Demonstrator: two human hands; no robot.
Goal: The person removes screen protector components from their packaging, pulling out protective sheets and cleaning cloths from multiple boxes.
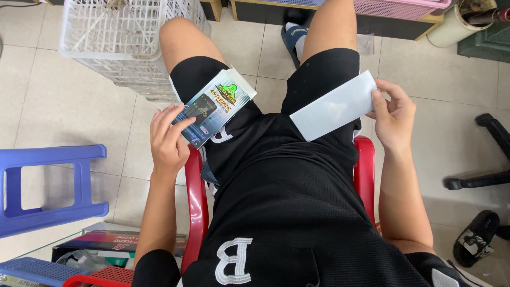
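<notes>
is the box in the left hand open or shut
Open: the box in the left hand has its top flap raised, and the right hand holds a white sleeve.

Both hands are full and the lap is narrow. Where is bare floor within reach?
Bare tile lies between the white basket and blue stool. More tile lies right of the red chair. The lower left corner is crowded.
</notes>
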